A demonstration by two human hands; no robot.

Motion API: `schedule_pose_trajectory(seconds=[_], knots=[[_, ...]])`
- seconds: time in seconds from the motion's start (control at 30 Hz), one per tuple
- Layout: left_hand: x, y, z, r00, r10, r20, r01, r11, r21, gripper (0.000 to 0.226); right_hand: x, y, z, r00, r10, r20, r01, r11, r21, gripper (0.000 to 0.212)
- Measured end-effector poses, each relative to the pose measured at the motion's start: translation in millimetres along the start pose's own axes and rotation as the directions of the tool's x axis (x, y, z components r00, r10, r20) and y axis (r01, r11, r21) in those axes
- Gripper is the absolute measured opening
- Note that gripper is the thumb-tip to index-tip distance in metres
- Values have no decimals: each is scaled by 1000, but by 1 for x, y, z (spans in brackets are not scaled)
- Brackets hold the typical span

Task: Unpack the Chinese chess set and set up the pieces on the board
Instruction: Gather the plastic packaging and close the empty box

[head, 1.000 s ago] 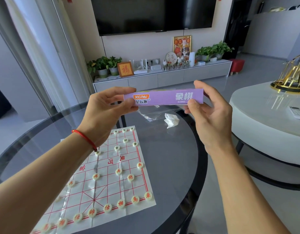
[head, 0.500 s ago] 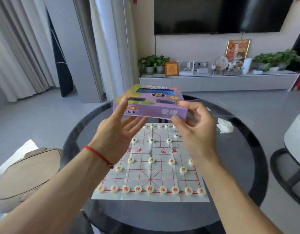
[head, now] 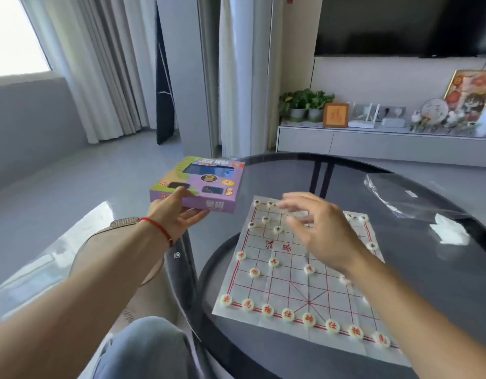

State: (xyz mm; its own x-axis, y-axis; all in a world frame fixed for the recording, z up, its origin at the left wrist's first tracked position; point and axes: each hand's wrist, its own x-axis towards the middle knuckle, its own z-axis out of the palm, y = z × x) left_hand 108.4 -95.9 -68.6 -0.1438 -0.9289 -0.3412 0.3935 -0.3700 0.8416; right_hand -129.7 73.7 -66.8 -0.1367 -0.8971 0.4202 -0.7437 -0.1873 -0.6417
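My left hand (head: 179, 214) holds the purple chess box (head: 201, 184) by its near edge, out past the left rim of the round glass table (head: 441, 283). My right hand (head: 318, 231) hovers blurred over the far half of the paper board (head: 296, 294), fingers spread, holding nothing. The board lies flat on the table with white round pieces (head: 288, 314) on it, red-lettered in a row along the near edge and dark-lettered at the far edge. My right hand and forearm hide part of the board's right side.
A clear plastic wrapper (head: 400, 192) and a crumpled white scrap (head: 449, 231) lie on the table's right part. A beige bag (head: 105, 258) sits on a white seat to my left. My knee in jeans (head: 149, 348) is below. A TV cabinet (head: 373, 140) stands behind.
My right hand let go of the box and now hangs over the board. My left hand carried the box left, off the table's edge. My view swung left and down.
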Motion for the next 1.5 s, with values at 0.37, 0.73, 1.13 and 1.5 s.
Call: schedule_pose_trajectory(seconds=[0.37, 0.73, 1.13, 1.5], knots=[[52, -16, 14, 988, -127, -93, 142, 973, 184, 19, -21, 95, -54, 954, 198, -224, -240, 954, -180, 25], [66, -18, 12, 977, -63, -204, 142, 907, 397, 37, -51, 210, -107, 661, 650, -374, -737, 471, -484, 32], [-35, -193, 316, 548, 136, 825, -826, -64, 560, 26, -82, 200, -143, 619, 625, -476, -767, 612, -193, 36], [13, -288, 423, 654, 48, 755, -701, -338, 628, 12, -111, 222, -173, 613, 678, -407, -770, 627, -117, 22]])
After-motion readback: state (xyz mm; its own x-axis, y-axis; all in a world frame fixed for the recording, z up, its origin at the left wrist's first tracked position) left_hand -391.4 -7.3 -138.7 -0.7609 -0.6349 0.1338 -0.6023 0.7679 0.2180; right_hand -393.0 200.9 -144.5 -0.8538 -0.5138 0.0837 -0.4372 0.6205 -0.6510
